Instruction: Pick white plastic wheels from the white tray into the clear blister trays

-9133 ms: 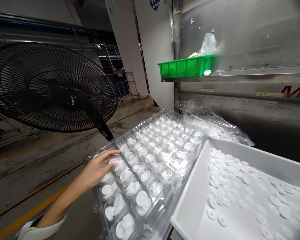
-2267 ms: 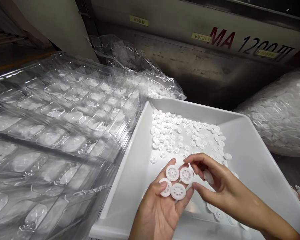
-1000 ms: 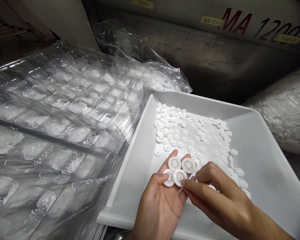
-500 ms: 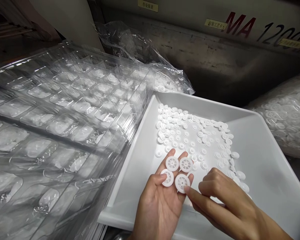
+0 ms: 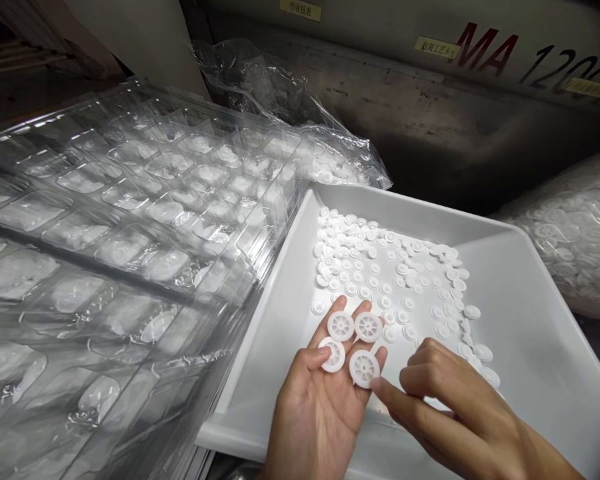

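Since a second ago, one white round spoked plastic wheel (image 5: pixel 365 369) slid clear of its lower-left neighbour. Sits at 5 o'clock of the four-wheel cluster on the left hand (image 5: pixel 321 403); that grip cradles all four, thumb pressing the 8 o'clock wheel (image 5: pixel 332 355). Right hand (image 5: pixel 455 397): curled, fingertip at the moved wheel's 5 o'clock rim; can't tell if anything's clutched. Wheels round, no long axis, spoked faces toward camera. Machine panel (image 5: pixel 380 87), 12 to 2 o'clock: "MA 1200"; yellow labels "作业报表" (image 5: pixel 301 9), "包装工艺卡" (image 5: pixel 436 47).
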Demonstrator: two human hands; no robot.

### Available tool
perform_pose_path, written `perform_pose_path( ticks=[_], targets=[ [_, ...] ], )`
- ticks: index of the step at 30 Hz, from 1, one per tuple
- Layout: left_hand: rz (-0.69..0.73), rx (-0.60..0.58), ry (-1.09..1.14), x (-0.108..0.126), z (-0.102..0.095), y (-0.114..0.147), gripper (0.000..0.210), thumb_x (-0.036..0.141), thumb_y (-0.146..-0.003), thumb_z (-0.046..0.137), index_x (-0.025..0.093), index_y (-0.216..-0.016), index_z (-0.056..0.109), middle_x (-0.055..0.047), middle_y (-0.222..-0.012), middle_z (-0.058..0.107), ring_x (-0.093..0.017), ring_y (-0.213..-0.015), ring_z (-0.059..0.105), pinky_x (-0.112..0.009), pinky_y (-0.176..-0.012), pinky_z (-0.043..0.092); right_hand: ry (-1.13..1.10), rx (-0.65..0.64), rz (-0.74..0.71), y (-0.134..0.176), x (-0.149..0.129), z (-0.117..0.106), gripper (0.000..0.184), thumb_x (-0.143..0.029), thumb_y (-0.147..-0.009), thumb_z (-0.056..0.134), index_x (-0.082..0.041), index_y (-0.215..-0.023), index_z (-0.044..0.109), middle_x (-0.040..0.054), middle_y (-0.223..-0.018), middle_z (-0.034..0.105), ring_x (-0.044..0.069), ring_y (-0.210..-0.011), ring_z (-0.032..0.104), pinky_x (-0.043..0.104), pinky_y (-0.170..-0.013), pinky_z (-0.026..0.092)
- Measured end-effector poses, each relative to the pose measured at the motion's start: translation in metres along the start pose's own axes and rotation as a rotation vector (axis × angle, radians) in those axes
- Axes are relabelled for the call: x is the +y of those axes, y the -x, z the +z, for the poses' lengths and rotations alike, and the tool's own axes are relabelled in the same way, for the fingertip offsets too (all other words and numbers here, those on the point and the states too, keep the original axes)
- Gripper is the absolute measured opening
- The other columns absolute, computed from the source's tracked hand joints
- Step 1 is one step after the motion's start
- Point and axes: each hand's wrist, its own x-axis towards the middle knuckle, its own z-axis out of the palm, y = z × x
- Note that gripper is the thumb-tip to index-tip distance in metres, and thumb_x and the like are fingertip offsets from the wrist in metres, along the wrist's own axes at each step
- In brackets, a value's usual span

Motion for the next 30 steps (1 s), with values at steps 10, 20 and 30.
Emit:
perform_pose_path(
  ticks=[10,20,30],
  targets=[
    [-0.037,-0.072,0.061,0.001,-0.004,0.003,0.053,0.025,-0.087,0.034,0.014,-0.139,0.034,-0.015,-0.133,0.054,-0.024,-0.122,0.051,-0.038,-0.103,0.038,0.002,0.088,0.026,-0.004,-0.003,0.002,0.025,0.001,-0.081,0.055,-0.013,-0.101,0.059,0.0023,-0.068,0.050,0.014,-0.063,0.045,0.030,-0.052,0.037],
    [-0.054,-0.118,0.094,0.000,-0.003,0.004,0.056,0.031,-0.085,0.033,0.012,-0.139,0.035,-0.017,-0.137,0.049,-0.027,-0.127,0.045,-0.042,-0.109,0.028,-0.103,0.067,0.135,-0.004,-0.009,0.002,0.032,0.006,-0.076,0.044,-0.013,-0.097,0.055,0.0063,-0.078,0.051,0.016,-0.069,0.047,0.031,-0.055,0.041],
    [-0.087,-0.200,0.106,0.003,-0.008,0.004,0.057,0.021,-0.086,0.028,0.011,-0.142,0.027,-0.017,-0.137,0.050,-0.025,-0.123,0.049,-0.035,-0.099,0.041,-0.225,-0.050,0.255,-0.004,-0.007,-0.005,0.032,0.011,-0.075,0.034,-0.017,-0.088,0.039,0.0061,-0.088,0.038,0.015,-0.078,0.043,0.025,-0.057,0.041]
  ],
)
